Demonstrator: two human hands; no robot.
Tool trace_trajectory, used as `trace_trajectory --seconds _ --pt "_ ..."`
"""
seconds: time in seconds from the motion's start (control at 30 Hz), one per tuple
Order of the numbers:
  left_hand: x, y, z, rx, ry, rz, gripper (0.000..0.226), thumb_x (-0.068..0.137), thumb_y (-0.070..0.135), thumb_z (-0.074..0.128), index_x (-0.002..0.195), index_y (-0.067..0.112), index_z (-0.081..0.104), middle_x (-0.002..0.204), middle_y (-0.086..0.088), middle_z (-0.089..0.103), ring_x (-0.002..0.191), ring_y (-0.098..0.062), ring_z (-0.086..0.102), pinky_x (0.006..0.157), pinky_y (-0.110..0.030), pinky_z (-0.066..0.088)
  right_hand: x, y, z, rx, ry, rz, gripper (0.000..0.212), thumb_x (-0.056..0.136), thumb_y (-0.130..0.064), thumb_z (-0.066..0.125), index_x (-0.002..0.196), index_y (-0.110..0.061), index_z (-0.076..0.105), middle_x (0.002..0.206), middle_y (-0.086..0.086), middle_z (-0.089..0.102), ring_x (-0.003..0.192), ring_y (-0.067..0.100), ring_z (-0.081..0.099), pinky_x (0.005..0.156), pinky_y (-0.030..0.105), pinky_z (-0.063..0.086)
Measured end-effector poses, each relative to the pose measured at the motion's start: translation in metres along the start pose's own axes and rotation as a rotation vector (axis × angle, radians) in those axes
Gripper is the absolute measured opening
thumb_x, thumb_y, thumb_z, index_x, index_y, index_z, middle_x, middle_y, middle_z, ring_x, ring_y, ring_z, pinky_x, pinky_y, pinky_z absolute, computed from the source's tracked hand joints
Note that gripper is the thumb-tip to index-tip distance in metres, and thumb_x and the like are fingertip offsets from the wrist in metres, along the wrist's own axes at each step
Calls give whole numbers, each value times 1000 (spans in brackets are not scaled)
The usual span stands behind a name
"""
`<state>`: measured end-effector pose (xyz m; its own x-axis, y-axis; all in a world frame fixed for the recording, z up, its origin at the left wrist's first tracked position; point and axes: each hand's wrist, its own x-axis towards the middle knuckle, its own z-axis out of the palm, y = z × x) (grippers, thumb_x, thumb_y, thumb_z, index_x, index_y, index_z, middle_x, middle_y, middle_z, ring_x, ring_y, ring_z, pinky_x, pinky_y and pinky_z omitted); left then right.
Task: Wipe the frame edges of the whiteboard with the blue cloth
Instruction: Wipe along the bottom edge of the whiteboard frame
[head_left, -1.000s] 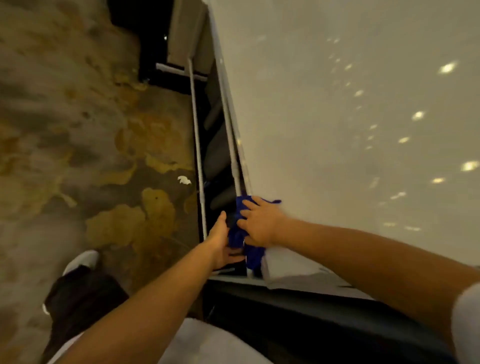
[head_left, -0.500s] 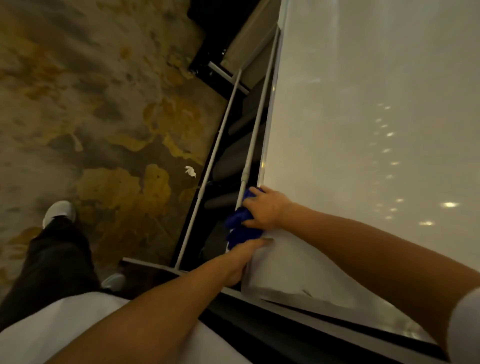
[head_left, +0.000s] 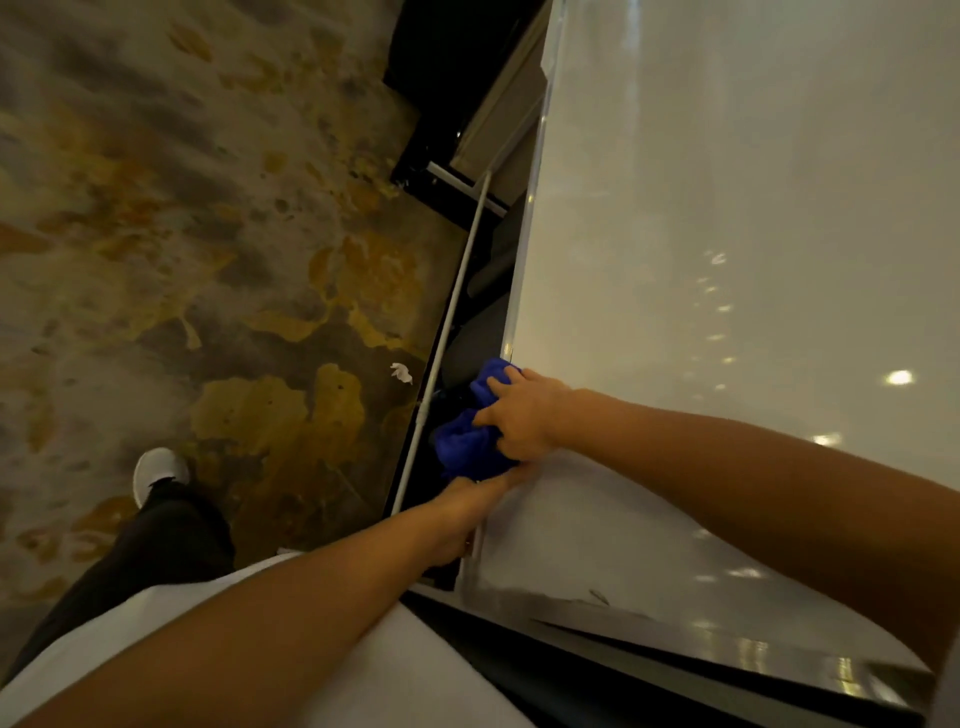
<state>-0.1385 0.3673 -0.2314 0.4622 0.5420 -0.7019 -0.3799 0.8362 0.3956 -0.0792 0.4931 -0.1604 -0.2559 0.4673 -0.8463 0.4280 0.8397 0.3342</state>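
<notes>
Blue cloth (head_left: 470, 441) sits bunched against the whiteboard (head_left: 727, 260) frame edge (head_left: 524, 249), right hand (head_left: 522, 418) clamped over it from 3 o'clock, left hand (head_left: 467, 506) closed on its 6 o'clock end — soft, light, likely to slip — best gripped as a wad wrapping the rail.

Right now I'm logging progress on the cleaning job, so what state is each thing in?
Bunched blue cloth: pressed on the frame edge.
Right hand: gripping the cloth.
Left hand: on the frame under the cloth.
Glossy whiteboard: blank.
White paper scrap: lying on the floor.
</notes>
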Motion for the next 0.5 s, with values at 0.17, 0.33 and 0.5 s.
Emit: trace_trajectory --seconds 0.17,0.33,0.5 --pt "17 20 3 44 31 -68 122 40 73 84 138 10 47 130 -10 59 110 -29 60 91 -43 53 25 70 -29 113 119 265 63 98 -52 34 155 -25 25 165 15 10 151 36 2 122 47 6" --pt "36 73 2 132 44 -42 109 44 76 80 130 16 50 114 -1 62 85 -13 61 44 -23 48 67 55 -22 126 189 323 74 94 -69 21 148 -22 41 164 16 5 150 40 -3 120 53 -6" --pt "55 89 10 137 -61 -110 64 54 62 86 98 29 53 96 11 63 75 -2 61 45 -15 50 76 109 -33 103 127 391 64 101 -57 26 154 -23 27 165 16 -1 151 38 -5 120 50 -4"
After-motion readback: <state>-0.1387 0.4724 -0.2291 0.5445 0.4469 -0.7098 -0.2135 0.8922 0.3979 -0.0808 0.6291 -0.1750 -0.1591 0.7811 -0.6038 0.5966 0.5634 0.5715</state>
